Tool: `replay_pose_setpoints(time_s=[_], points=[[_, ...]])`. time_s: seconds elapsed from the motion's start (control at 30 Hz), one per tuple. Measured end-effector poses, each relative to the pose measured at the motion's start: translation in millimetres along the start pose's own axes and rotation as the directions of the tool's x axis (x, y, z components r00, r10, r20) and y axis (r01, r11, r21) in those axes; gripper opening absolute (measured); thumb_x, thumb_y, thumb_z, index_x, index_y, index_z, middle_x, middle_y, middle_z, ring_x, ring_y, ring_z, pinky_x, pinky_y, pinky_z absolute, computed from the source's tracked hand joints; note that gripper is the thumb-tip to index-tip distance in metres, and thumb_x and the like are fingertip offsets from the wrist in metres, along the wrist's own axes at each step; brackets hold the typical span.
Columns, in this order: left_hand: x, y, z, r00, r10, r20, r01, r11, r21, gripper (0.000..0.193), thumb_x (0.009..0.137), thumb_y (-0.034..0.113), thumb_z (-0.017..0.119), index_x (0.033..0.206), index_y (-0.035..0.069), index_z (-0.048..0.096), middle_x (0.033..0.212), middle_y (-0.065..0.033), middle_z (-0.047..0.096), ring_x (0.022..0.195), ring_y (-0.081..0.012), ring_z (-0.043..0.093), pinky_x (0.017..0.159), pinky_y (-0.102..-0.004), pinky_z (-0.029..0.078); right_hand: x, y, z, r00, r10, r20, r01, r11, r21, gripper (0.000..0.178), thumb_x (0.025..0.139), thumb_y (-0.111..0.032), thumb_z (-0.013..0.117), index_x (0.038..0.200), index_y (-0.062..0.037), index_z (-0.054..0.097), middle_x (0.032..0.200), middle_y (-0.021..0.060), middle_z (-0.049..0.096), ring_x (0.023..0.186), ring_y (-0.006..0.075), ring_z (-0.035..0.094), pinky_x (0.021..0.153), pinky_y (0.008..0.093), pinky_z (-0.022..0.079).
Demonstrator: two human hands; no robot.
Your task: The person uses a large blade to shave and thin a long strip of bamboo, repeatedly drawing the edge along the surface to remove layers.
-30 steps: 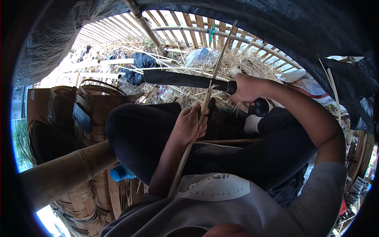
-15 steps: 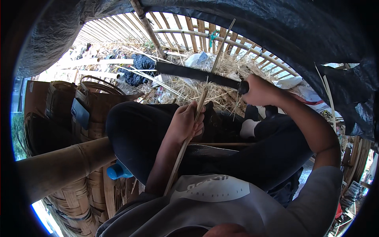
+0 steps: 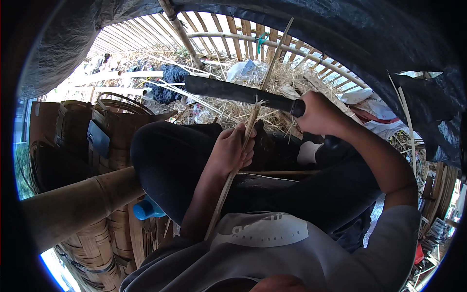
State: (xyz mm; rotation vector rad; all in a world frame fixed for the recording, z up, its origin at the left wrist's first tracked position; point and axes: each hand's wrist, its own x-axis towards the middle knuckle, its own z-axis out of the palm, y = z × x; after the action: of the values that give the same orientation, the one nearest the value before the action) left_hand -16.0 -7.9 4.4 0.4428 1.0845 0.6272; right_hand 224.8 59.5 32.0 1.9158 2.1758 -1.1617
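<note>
My left hand is wrapped round a long, narrow bamboo strip, which slants from my chest up and away. Its upper end looks split and frayed just above my fingers. My right hand grips the handle of a machete with a broad dark blade pointing left. The blade lies across the strip's line, beyond the left hand. A further length of bamboo rises past the blade toward the slatted fence; whether it is still joined to the held strip, I cannot tell.
A thick bamboo pole juts in from the left, over woven bamboo baskets. A phone rests on a basket, and a blue-capped bottle is beside my knee. Shavings cover the ground ahead, below a slatted fence. Dark sheeting hangs overhead.
The machete has shifted slightly left, its blade face turned more into view. My left hand and the bamboo strip have barely moved.
</note>
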Motion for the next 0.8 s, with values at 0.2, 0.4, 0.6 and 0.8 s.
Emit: replay_pose_setpoints(time_s=[0.2,0.4,0.6,0.8], points=[[2,5,7,1.0,0.004,0.011,-0.005,1.0,0.014,0.039,0.108,0.034,0.032,0.092,0.006,0.053,0.05,0.0021,0.035,0.037,-0.0074,0.029,0.036,-0.0249,0.025,10,15,-3,0.985,0.073,-0.158,-0.079,0.996,-0.034,0.022,0.073,-0.009,0.066,0.092,0.0015,0.068,0.076,0.0182,0.068,0.071,0.0272,0.069,0.064,0.0382,0.051],[2,-1,1,0.999,-0.004,0.034,0.003,0.999,0.044,0.043,0.109,0.037,0.029,0.091,0.006,0.052,0.05,0.0012,0.036,0.037,-0.0082,0.03,0.036,-0.0252,0.025,-1,-7,-7,0.985,0.053,0.166,-0.062,0.997,0.049,0.015,0.074,-0.004,0.06,0.085,0.0036,0.066,0.059,0.0115,0.063,0.05,0.0186,0.063,0.046,0.0329,0.048],[9,-7,3,0.999,-0.037,0.004,0.037,0.998,0.058,0.042,0.109,0.036,0.029,0.09,0.006,0.052,0.049,0.002,0.035,0.035,-0.0079,0.03,0.035,-0.0248,0.025,11,7,1,0.912,0.146,0.383,-0.249,0.94,0.235,0.013,0.076,-0.001,0.063,0.078,0.008,0.053,0.052,0.0071,0.053,0.04,0.0139,0.05,0.038,0.0316,0.042],[14,-11,0,1.0,-0.008,0.005,0.008,0.998,0.067,0.039,0.108,0.035,0.032,0.088,0.007,0.051,0.05,0.0036,0.034,0.035,-0.0068,0.029,0.035,-0.0247,0.025,29,23,7,0.794,0.142,0.59,-0.414,0.839,0.354,0.017,0.077,-0.001,0.066,0.075,0.003,0.049,0.051,0.0021,0.046,0.039,0.0088,0.044,0.039,0.0294,0.041]])
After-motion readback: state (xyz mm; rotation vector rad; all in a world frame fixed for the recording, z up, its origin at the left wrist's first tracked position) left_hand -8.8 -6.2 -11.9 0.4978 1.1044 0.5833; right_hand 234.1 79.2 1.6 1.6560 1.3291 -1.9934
